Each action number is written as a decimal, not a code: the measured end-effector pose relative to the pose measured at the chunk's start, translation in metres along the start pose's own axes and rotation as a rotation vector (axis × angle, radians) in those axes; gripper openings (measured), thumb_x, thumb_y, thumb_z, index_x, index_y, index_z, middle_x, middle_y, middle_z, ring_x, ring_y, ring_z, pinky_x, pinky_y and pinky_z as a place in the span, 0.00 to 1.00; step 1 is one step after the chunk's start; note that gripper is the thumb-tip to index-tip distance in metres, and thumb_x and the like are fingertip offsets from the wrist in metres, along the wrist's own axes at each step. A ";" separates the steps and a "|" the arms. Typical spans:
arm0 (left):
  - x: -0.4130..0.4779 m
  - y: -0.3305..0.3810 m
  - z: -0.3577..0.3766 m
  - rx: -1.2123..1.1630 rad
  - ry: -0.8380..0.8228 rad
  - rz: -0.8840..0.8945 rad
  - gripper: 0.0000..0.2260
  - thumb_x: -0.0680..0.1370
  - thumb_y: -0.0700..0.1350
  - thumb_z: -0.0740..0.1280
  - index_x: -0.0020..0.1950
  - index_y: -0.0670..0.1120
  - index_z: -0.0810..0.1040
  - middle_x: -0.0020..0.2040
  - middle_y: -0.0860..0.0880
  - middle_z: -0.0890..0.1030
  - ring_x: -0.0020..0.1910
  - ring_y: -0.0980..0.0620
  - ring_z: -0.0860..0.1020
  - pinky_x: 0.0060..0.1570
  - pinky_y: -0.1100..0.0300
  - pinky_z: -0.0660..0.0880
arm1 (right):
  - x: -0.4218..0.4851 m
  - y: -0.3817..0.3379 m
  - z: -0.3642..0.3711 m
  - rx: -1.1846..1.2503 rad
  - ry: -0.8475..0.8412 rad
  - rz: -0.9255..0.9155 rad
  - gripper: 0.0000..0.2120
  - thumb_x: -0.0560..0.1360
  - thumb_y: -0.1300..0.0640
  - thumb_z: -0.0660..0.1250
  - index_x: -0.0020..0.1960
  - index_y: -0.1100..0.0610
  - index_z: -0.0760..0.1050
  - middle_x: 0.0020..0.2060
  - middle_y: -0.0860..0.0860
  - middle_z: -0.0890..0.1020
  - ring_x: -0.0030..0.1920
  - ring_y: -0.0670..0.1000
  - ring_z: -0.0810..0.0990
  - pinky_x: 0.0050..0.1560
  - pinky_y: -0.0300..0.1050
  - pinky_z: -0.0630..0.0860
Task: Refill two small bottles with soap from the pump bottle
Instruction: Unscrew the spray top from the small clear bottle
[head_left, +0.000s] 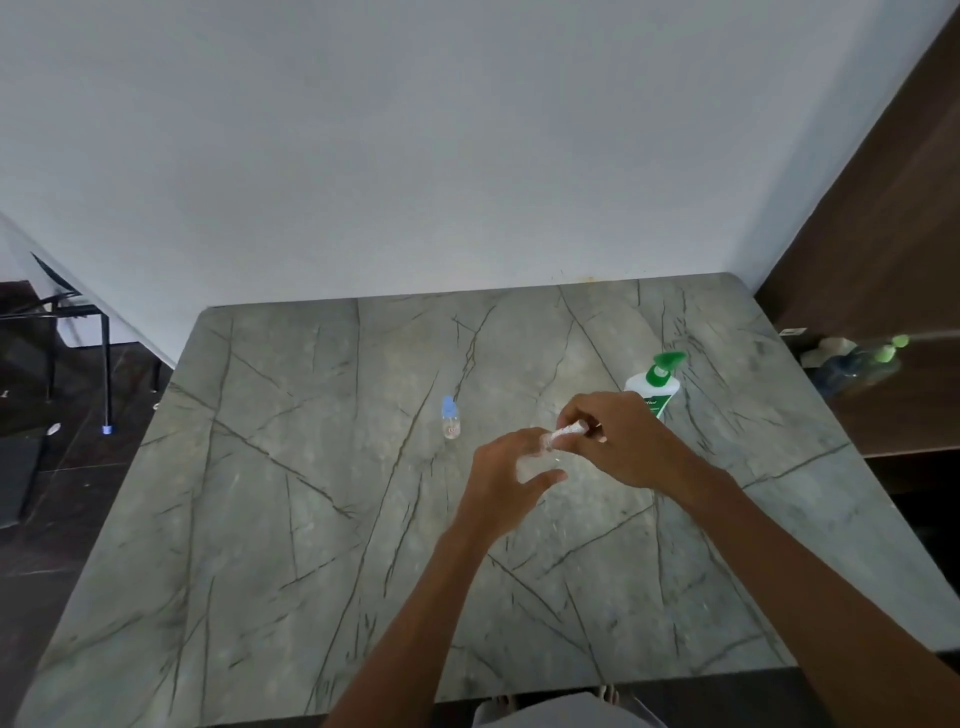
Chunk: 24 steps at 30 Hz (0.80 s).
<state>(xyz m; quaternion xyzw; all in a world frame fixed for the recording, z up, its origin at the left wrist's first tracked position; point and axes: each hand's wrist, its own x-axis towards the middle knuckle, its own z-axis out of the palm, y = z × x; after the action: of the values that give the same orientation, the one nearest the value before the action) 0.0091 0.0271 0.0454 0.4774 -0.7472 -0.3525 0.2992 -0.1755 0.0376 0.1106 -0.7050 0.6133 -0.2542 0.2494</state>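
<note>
Grey veined stone counter (311, 519) by white wall (415, 156). Just before white soap bottle with green pump (655, 382): small clear white-capped bottle (546, 441) clasped in left grip (511, 467), cap (569, 430) pinched by right grip (618, 441). Left of the pump bottle, blue-capped clear bottle (450, 418) upright.

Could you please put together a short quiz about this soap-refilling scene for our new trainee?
1. True or false: the small bottle with the blue cap lies on its side on the table.
2. Where does the pump bottle stand? A) on the person's left side of the table B) on the person's right side of the table C) on the floor
3. What do the left hand and right hand hold between them?

Key:
1. False; it stands upright.
2. B.
3. The other small bottle, a clear one; the right hand grips its cap end.
</note>
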 end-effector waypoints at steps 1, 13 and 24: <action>-0.001 0.000 -0.001 -0.001 0.001 -0.002 0.23 0.70 0.49 0.78 0.62 0.47 0.79 0.54 0.52 0.84 0.51 0.62 0.79 0.50 0.77 0.70 | -0.001 -0.001 0.000 0.041 -0.023 -0.027 0.09 0.70 0.55 0.76 0.49 0.53 0.81 0.40 0.44 0.82 0.41 0.45 0.81 0.43 0.40 0.80; -0.007 -0.001 -0.009 0.018 0.002 0.019 0.23 0.70 0.48 0.78 0.63 0.46 0.79 0.54 0.51 0.83 0.49 0.63 0.77 0.49 0.79 0.69 | -0.005 -0.009 0.011 0.035 -0.029 0.003 0.12 0.68 0.59 0.77 0.49 0.52 0.79 0.42 0.45 0.82 0.42 0.46 0.82 0.44 0.41 0.81; -0.009 -0.003 -0.013 0.014 -0.035 0.025 0.23 0.71 0.50 0.77 0.64 0.48 0.78 0.55 0.55 0.82 0.47 0.70 0.75 0.50 0.79 0.68 | -0.008 -0.015 0.013 0.046 -0.033 0.005 0.11 0.69 0.55 0.77 0.50 0.50 0.79 0.42 0.43 0.83 0.42 0.44 0.82 0.45 0.45 0.82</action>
<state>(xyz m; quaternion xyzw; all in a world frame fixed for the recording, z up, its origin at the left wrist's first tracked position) 0.0239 0.0312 0.0489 0.4641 -0.7606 -0.3516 0.2870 -0.1567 0.0478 0.1109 -0.7016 0.6048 -0.2559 0.2766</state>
